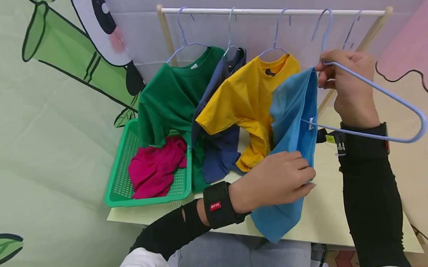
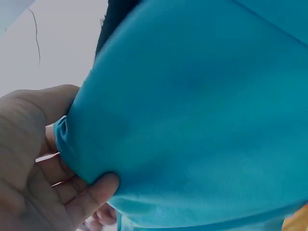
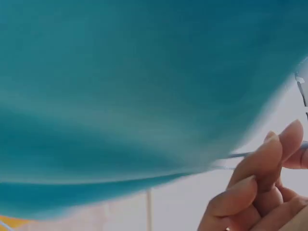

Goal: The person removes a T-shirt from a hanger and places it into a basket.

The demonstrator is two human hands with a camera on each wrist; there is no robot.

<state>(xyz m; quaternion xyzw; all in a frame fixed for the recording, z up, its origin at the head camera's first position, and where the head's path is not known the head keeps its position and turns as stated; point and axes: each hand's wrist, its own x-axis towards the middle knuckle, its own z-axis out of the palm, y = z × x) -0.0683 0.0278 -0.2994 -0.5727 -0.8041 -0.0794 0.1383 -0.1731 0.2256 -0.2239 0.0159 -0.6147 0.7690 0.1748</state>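
My left hand [image 1: 277, 179] grips the edge of a light blue T-shirt [image 1: 288, 124]. In the left wrist view, thumb and fingers pinch its cloth [image 2: 183, 120]. My right hand [image 1: 353, 85] pinches a pale blue hanger [image 1: 422, 123] just below its hook, close to the shirt's upper corner. One end of the hanger runs inside the shirt's opening and is hidden there; the other sticks out to the right over my right wrist. The hanger's hook [image 1: 326, 27] overlaps the rack's bar in the head view. Blue cloth [image 3: 120, 96] fills most of the right wrist view.
From the rack's white bar [image 1: 211, 11] hang a green T-shirt [image 1: 176, 93], a dark blue garment [image 1: 218, 149] and a yellow T-shirt [image 1: 250, 95]. Left of them, a green basket [image 1: 113, 193] holds a magenta garment [image 1: 157, 167]. All stand at a pale table [image 1: 338, 208].
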